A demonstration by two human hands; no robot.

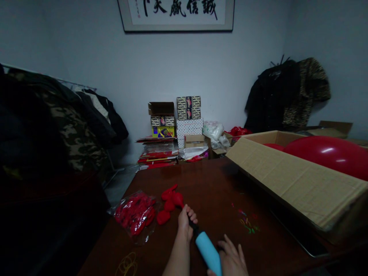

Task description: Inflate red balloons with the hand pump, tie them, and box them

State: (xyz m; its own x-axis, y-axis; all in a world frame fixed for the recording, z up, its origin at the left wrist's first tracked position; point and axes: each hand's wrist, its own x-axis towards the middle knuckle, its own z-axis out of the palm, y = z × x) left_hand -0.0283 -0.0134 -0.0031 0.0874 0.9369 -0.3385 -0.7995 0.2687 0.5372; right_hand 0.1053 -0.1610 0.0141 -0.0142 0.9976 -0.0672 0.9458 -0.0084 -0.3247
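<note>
Red uninflated balloon pinched onto pump nozzle by left hand, right hand gripping barrel; several inflated balloons already boxed, bagful left.

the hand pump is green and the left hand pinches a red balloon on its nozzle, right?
Not quite: the hand pump is light blue, not green. The head view shows it. The rest holds: the left hand pinches a red balloon on its nozzle, while the right hand rests by the barrel.
</note>
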